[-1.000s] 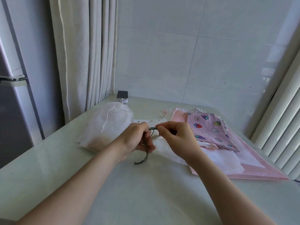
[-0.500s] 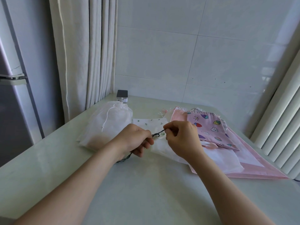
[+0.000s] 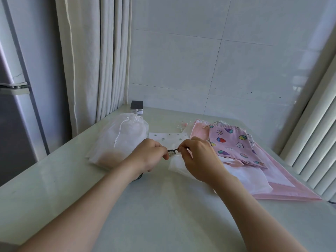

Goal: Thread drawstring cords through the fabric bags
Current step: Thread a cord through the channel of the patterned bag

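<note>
Dark cord [image 3: 171, 151], head view: a short stretch runs level between the two hands over the middle of the worktop [image 3: 163, 215], with a small loop or kink in it (too small to tell which).

Left hand [image 3: 151, 157]: knuckles up, fingers curled, fingertips pinching the cord's left end. A further bit of cord shows under the wrist, lying on the worktop.

Right hand [image 3: 198, 160]: back up, thumb and forefinger pinching the cord's right end, other fingers folded beneath.

Both forearms come in from the near edge and converge at the middle.

Room: the hands sit between a translucent white pouch [image 3: 120, 142] on the left, just beside the left hand, and a stack of pink bags [image 3: 234, 142] towards the right edge. A curtain [image 3: 94, 60] hangs at the far left corner, and slats [image 3: 318, 142] stand past the right edge.

A white bag with small green print [image 3: 169, 140] lies flat just beyond and under the hands. Its near part is hidden by the right hand. A small dark-topped device [image 3: 136, 107] is at the far edge.
</note>
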Demonstrator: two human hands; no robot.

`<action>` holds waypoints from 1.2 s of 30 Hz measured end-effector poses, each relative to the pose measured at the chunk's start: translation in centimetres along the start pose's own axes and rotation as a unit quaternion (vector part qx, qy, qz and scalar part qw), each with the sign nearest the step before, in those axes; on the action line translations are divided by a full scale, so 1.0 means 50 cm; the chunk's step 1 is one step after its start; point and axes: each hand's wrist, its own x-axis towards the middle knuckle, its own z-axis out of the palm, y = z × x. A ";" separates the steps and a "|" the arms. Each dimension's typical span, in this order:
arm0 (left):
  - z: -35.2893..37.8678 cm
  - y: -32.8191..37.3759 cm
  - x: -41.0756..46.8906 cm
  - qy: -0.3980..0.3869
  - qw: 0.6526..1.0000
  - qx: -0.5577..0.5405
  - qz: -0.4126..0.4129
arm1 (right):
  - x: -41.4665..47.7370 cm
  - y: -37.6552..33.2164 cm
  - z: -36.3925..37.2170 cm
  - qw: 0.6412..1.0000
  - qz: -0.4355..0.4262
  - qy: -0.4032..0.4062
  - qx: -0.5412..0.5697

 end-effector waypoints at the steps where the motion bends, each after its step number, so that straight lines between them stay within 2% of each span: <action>1: -0.001 0.002 -0.001 0.011 1.000 -0.002 0.001 | 0.001 -0.001 0.000 1.000 0.007 0.006 0.017; 7: 0.002 0.000 -0.004 0.050 0.996 0.029 0.067 | 0.006 -0.016 -0.003 0.987 0.092 0.022 0.129; 10: 0.005 -0.005 -0.001 0.076 0.992 0.019 0.104 | 0.004 -0.020 -0.003 0.986 0.093 0.024 0.134; 13: 0.008 -0.004 -0.002 0.068 0.989 -0.033 0.128 | 0.004 -0.022 0.000 0.989 0.083 0.036 0.120; 17: 0.012 -0.011 0.003 0.119 0.971 0.044 0.201 | 0.003 -0.020 0.015 0.989 0.079 0.052 0.111; 19: 0.011 -0.012 0.004 0.136 0.965 0.048 0.219 | 0.002 -0.020 0.014 0.988 0.075 0.062 0.119; 23: 0.007 -0.011 0.005 0.142 0.965 0.014 0.219 | 0.003 -0.020 -0.001 0.978 0.111 0.065 0.167; 28: 0.012 -0.010 0.010 0.112 0.974 -0.088 0.178 | 0.009 -0.009 -0.001 0.961 0.152 0.089 0.213; 32: 0.005 -0.015 0.015 0.096 0.981 -0.015 0.167 | 0.012 -0.012 -0.002 0.950 0.162 0.098 0.250; 36: 0.001 -0.016 0.018 0.082 0.982 -0.021 0.172 | 0.011 -0.009 -0.005 0.945 0.161 0.087 0.270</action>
